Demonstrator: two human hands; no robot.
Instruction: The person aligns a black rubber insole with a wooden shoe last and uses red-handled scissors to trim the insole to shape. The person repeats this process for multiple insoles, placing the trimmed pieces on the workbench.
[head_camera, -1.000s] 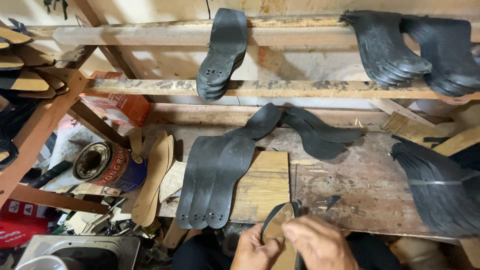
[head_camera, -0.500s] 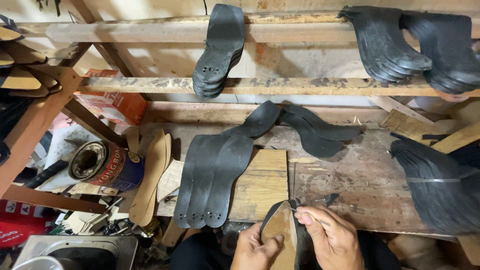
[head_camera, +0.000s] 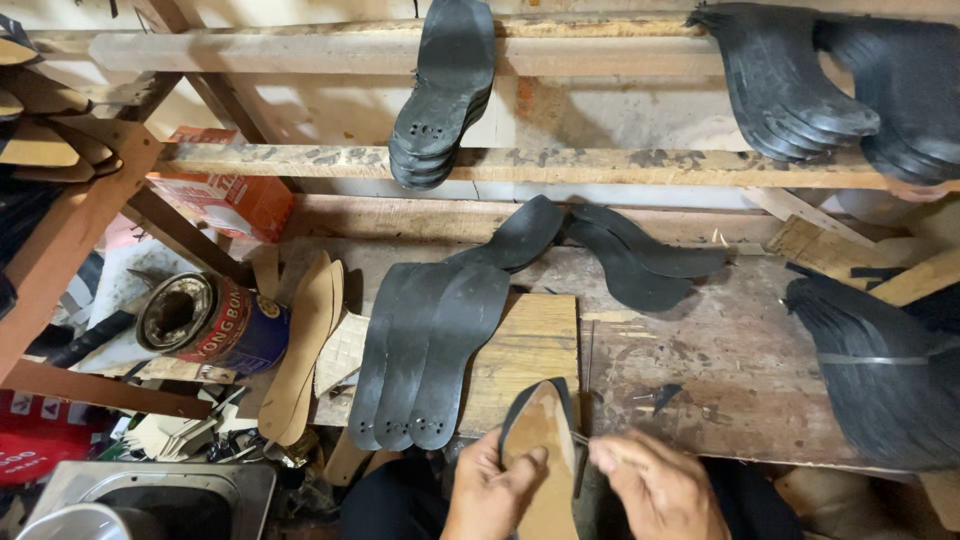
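At the bottom middle of the head view my left hand (head_camera: 492, 492) holds a tan insole (head_camera: 541, 440) backed by a black sole, with my thumb lying across the tan face. My right hand (head_camera: 655, 488) is at the right edge of that piece, its fingertips pinching something thin against the black rim; I cannot tell what it is. The pointed tip of the piece reaches over a wooden board (head_camera: 532, 345) on the workbench (head_camera: 720, 360). Three black soles (head_camera: 425, 355) lie fanned out just to the left.
Two crossed black soles (head_camera: 625, 255) lie at the back of the bench. Stacks of black soles (head_camera: 445, 95) hang on the wooden racks above and a bundle (head_camera: 880, 370) sits right. A glue tin (head_camera: 205, 320), tan insoles (head_camera: 305, 340) and an orange box (head_camera: 225, 195) are left.
The sole and both hands have come slightly higher and left in view. My right hand has shifted from the tip of the piece down to its right edge.
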